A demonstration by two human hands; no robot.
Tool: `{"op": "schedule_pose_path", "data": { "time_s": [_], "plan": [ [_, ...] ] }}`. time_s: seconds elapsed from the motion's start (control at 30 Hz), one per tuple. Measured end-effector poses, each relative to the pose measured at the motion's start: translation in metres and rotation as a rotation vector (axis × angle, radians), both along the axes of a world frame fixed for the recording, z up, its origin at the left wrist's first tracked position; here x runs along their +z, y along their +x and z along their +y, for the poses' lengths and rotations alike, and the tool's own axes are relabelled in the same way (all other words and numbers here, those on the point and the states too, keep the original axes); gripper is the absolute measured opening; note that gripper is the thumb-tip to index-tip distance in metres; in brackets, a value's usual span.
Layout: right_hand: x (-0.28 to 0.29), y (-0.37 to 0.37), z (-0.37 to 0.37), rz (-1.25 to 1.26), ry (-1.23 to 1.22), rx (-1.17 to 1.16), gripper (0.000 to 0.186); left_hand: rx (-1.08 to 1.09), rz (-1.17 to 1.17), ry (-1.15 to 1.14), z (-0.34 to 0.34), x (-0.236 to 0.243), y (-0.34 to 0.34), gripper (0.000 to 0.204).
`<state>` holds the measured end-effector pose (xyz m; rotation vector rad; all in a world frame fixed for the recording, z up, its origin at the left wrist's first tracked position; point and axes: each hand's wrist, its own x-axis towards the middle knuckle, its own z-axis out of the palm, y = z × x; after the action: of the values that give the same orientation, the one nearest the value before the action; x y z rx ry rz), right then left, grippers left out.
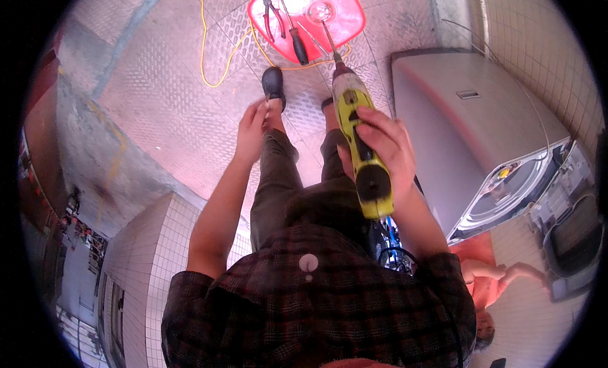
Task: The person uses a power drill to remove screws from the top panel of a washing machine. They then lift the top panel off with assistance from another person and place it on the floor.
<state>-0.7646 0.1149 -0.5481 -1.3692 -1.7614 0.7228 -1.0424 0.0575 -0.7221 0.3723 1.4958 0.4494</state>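
My right hand (389, 143) is wrapped round a yellow-green power drill (351, 102), whose long thin bit points away from me toward a red plastic stool (354, 26). On the stool lie pliers (273, 18) with red handles, a screwdriver (297, 42) with a black handle, and a small round clear dish (322, 12). The bit's tip overlaps the dish's near edge in the picture; I cannot tell whether they touch. My left hand (253, 127) hangs over my left leg, thumb and fingers pinched together. Whatever the pinch holds is too small to make out.
To my right stands a large grey washing machine (443, 96), its round opening (519, 184) facing back. A yellow cord (204, 58) runs across the tiled floor near the stool. A person in orange (484, 273) is behind at the right. A white-tiled block (171, 241) stands at my left.
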Motion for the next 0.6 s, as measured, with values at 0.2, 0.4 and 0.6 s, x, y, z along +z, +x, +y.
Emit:
{"op": "schedule_pose_path", "data": {
  "time_s": [0.2, 0.4, 0.6],
  "plan": [
    [0.046, 0.011, -0.026, 0.06, -0.027, 0.055, 0.053, -0.222, 0.064, 0.405, 0.111, 0.012, 0.075, 0.063],
    [0.06, 0.011, -0.04, 0.228, -0.062, 0.064, 0.049, -0.347, 0.182, 0.576, 0.124, -0.002, 0.079, 0.049],
    [0.059, 0.017, -0.043, 0.251, -0.068, 0.06, 0.049, -0.206, 0.124, 0.51, 0.114, -0.017, 0.067, 0.026]
  ]
}}
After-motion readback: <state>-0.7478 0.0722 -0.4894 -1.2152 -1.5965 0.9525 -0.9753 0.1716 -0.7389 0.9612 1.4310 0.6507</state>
